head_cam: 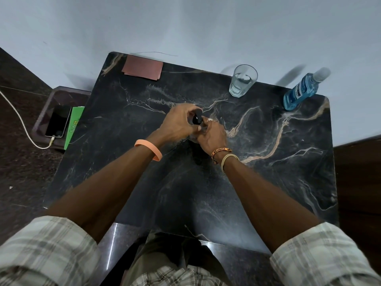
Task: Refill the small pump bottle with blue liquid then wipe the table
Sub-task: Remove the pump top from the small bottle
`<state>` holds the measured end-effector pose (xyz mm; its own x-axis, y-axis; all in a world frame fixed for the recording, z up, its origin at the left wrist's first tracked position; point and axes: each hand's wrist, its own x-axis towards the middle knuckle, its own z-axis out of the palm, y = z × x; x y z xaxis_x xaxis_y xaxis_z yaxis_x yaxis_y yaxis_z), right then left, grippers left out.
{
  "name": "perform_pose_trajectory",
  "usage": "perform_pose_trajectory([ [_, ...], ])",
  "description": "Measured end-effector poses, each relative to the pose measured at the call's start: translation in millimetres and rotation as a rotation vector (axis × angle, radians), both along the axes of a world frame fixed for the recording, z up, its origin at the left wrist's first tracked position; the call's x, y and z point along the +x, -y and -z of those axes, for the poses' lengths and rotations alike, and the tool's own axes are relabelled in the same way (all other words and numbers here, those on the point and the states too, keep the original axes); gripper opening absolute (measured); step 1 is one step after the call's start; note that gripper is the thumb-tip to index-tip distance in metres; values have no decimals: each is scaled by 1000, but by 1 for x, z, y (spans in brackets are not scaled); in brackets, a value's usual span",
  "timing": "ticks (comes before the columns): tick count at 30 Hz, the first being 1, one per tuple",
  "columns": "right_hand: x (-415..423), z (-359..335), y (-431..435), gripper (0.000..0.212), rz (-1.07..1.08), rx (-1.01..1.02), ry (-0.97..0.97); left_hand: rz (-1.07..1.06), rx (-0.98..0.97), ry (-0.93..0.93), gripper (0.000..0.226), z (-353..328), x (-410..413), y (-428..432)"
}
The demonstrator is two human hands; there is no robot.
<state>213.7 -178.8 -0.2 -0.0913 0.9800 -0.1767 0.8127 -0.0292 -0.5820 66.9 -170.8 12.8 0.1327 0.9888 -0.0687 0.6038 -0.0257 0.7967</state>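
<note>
Centrally, on the dark marble table (268,182): small pump bottle (195,133), steadied low by the right hand (212,137) while the left hand (177,124) closes on its black pump cap (197,118), presumably to unscrew it; blue liquid bottle (301,91) waiting at the far right corner, folded cloth (142,68) far left for wiping.

Pump bottle mostly out of sight

Left hand (177,122) and right hand (212,135) cover the small pump bottle (198,119); only its black top shows, contents unreadable.

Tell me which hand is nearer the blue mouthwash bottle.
Right. The right hand is at the table's middle, on the side toward the blue mouthwash bottle at the far right corner. The left hand sits just beyond it, farther away.
</note>
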Motion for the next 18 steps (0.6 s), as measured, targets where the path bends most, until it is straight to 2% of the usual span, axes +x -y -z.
perform_pose_trajectory([
  [2, 0, -1, 0, 18, 16, -16, 5, 48, -7, 5, 43, -2, 1, 0],
  [5, 0, -1, 1, 17, 29, -14, 2, 65, 0, -4, 28, -1, 0, 0],
  [7, 0, -1, 2, 18, 36, -14, -3, 31, -5, -9, 39, -3, 0, 1],
  [9, 0, -2, 1, 17, 30, -27, -5, 11, -23, 19, 59, -4, 0, 3],
  [10, 0, -1, 1, 17, 29, -29, -5, 14, -35, 45, 60, -5, 0, 3],
  [12, 0, -1, 1, 20, 28, -19, -3, 43, -26, 55, 41, -3, -1, 1],
  [14, 0, -2, 1, 24, 0, -2, 9, 17, -33, 28, 35, -3, -1, 1],
  [18, 0, -2, 2, 28, -33, 21, 3, 14, -61, 29, 58, -6, -1, 2],
])
